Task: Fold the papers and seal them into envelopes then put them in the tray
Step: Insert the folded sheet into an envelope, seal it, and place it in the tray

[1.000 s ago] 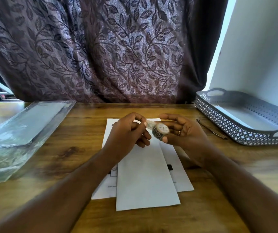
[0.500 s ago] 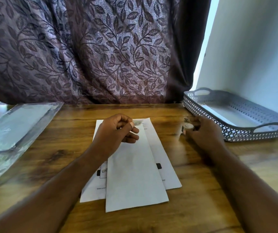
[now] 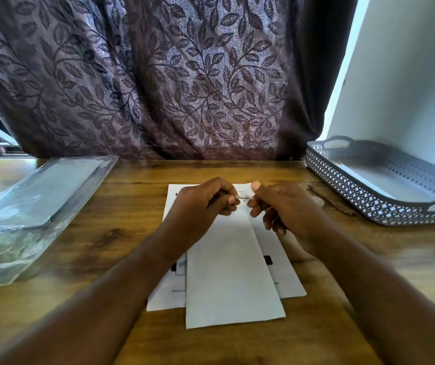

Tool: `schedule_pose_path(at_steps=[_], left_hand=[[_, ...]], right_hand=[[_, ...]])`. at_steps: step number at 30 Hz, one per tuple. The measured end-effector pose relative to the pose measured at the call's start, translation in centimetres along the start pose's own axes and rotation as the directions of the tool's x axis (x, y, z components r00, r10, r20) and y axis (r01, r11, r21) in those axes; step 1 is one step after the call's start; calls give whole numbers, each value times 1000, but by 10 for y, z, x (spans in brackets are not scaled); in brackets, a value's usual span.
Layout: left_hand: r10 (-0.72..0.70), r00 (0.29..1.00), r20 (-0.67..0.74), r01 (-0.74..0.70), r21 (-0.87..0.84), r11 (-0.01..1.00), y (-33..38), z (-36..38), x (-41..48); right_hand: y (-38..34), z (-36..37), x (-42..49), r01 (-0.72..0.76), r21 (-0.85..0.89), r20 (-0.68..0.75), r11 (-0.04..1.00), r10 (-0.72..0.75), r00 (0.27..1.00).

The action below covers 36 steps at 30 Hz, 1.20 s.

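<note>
While the left hand [image 3: 203, 204] and right hand [image 3: 284, 206] pinch a tape strip [image 3: 241, 197] in curled fingers over its far end, the white envelope [image 3: 229, 272] lies on printed paper [image 3: 166, 296] on the bench [image 3: 100, 233], probably light, bendy, best pressed flat there.

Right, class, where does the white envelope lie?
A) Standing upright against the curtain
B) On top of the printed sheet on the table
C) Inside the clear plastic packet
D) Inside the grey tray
B: the envelope lies flat over the printed sheet on the wooden table, well apart from the tray on the right.
</note>
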State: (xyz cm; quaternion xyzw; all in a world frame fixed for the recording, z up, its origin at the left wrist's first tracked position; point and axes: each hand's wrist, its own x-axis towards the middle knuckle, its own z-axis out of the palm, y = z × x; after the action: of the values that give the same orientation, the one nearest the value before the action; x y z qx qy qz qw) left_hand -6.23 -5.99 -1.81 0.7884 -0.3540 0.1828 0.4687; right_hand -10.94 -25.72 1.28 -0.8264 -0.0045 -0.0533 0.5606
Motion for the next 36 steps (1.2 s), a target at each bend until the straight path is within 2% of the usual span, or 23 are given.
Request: schedule_pose_path(at_steps=[4, 7, 10, 13, 15, 19, 22, 25, 33, 36], left_hand=[[97, 994, 47, -102, 126, 987, 1, -1, 0], [116, 990, 79, -128, 174, 976, 1, -1, -1], [-29, 999, 38, 20, 218, 976, -1, -4, 3], [-165, 985, 51, 128, 431, 893, -23, -13, 5], [-236, 970, 64, 177, 485, 857, -36, -20, 4], [-318, 943, 101, 232, 487, 842, -39, -17, 8], [-394, 901, 180, 221, 591, 776, -43, -9, 13], [-431, 874, 223, 215, 619, 756, -47, -9, 12], [-413, 865, 285, 110, 696, 710, -25, -8, 3], [-401, 875, 273, 109, 695, 711, -18, -6, -1]], right_hand=[[0, 4, 3, -51, 62, 65, 997, 47, 997], [3, 4, 4, -89, 22, 79, 996, 87, 993], [6, 5, 5, -91, 35, -10, 995, 92, 996], [12, 9, 7, -83, 118, -114, 990, 96, 989], [16, 11, 8, -98, 178, -125, 979, 121, 985], [22, 13, 12, -127, 158, -108, 979, 145, 984], [24, 14, 14, -130, 148, -146, 980, 152, 978], [26, 16, 15, -136, 93, -163, 986, 150, 975], [26, 15, 16, -165, 146, -200, 975, 193, 961], [27, 16, 16, -108, 80, -305, 991, 127, 944]])
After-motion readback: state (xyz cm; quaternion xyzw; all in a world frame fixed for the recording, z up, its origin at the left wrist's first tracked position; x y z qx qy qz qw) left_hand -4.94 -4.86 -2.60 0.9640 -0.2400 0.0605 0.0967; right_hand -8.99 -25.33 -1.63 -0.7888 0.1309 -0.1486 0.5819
